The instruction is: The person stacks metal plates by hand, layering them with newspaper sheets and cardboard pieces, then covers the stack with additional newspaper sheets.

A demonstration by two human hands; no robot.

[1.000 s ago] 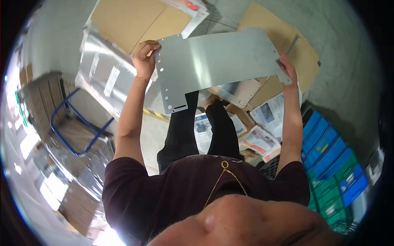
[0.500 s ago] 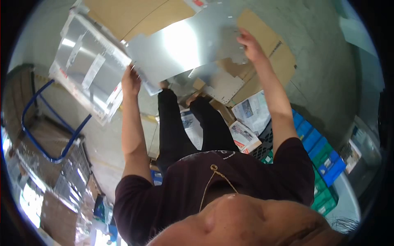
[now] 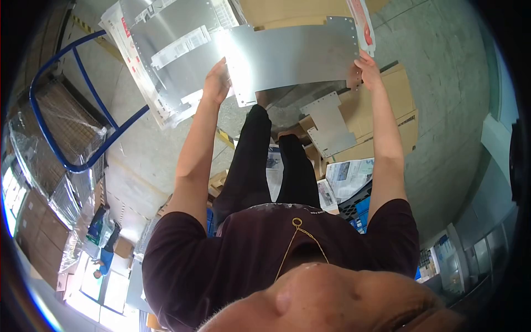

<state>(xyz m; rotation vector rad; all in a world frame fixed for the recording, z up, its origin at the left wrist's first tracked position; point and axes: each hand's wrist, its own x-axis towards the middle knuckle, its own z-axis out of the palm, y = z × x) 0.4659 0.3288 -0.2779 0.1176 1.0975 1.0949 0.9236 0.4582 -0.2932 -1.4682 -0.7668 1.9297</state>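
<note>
Metal sheet held up between both hands

A wide metal sheet (image 3: 304, 55) with small holes along its end is held out in front of the body, roughly level across the view. Its left end is gripped by the left hand (image 3: 216, 83), its right end by the right hand (image 3: 369, 72), with the fingers closed at the edge. At the left, a metal-topped stack (image 3: 160, 33) is partly overlapped by the sheet in the view; whether the two are touching cannot be told. Below the sheet's right half, a smaller metal plate (image 3: 329, 122) is seen lying beside flat cardboard (image 3: 405, 91), with newspaper (image 3: 345, 177) spread nearby. A blue tubular frame (image 3: 48, 138) is seen at the far left, and a person in blue (image 3: 105, 260) in the distance
</note>
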